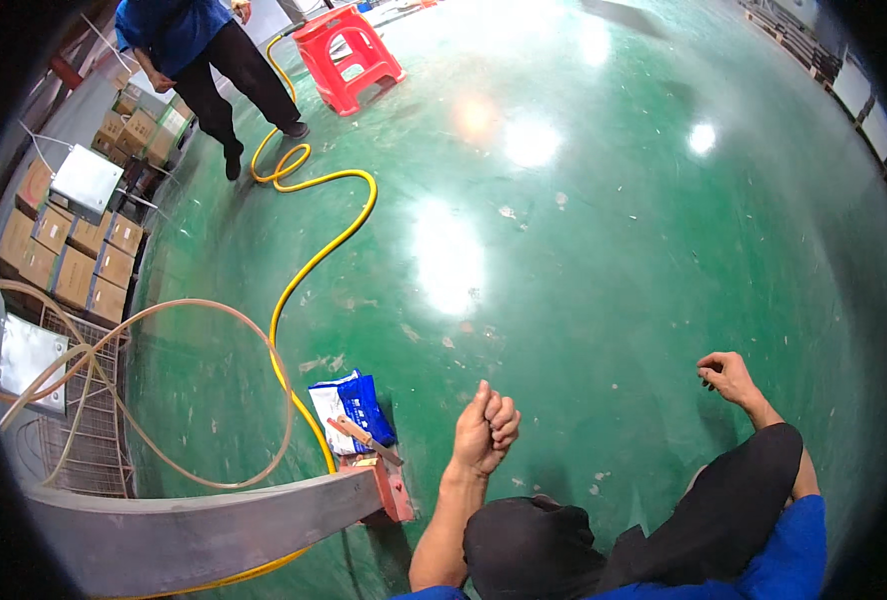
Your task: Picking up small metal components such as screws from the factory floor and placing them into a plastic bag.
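My left hand (pixel 487 432) is raised in front of my left knee, its fingers curled into a fist and the thumb laid along the top. Anything inside that fist is hidden. Farther right, beyond my right knee, my right hand (pixel 730 378) has its fingers bent inward, with the tips close together; I cannot make out what they hold, if anything. Left of my left hand, a knife-like scraper with a wooden handle (pixel 356 432) lies across the red end block (pixel 394 492) of a grey metal beam (pixel 214 530). Behind it sits a blue and white plastic packet (pixel 352 408).
A yellow hose (pixel 314 262) winds over the green floor (pixel 584 270). A thin pale tube (pixel 199 302) loops above the beam. Cardboard boxes (pixel 74 270) are stacked at the left. Another person (pixel 229 70) stands near a red plastic stool (pixel 349 60).
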`<control>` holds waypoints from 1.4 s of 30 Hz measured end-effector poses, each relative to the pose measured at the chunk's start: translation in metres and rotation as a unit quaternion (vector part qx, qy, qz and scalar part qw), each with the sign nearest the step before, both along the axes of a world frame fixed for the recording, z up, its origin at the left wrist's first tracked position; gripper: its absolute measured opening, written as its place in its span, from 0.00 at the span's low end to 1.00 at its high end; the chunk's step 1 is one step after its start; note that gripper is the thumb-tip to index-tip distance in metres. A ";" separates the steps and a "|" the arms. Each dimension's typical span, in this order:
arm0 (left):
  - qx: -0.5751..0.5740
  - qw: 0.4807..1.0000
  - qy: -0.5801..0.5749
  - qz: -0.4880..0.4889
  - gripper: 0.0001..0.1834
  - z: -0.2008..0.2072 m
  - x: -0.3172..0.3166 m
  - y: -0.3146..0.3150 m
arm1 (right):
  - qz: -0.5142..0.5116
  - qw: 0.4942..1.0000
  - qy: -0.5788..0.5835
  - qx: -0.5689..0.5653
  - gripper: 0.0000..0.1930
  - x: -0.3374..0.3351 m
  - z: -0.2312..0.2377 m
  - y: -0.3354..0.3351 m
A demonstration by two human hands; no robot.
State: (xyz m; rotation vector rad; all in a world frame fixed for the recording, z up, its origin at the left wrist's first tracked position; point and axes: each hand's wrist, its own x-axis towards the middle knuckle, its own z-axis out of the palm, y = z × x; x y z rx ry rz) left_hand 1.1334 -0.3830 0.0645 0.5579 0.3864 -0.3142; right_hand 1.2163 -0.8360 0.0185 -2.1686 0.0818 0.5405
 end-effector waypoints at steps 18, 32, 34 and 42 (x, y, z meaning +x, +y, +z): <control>-0.020 1.000 -0.001 0.010 0.23 0.010 0.045 0.014 | 0.356 0.934 -0.005 -0.012 0.14 0.050 0.099 0.156; 0.238 0.967 0.067 -0.057 0.23 0.035 0.119 -0.007 | 0.115 0.949 -0.228 -0.186 0.12 0.183 -0.104 0.002; 0.264 0.958 0.083 -0.069 0.23 0.035 0.136 -0.025 | 0.025 0.934 -0.267 -0.236 0.12 0.216 -0.130 -0.038; 0.273 0.934 0.186 -0.134 0.23 0.024 0.200 -0.104 | -0.014 0.917 -0.217 -0.334 0.07 0.292 -0.165 -0.079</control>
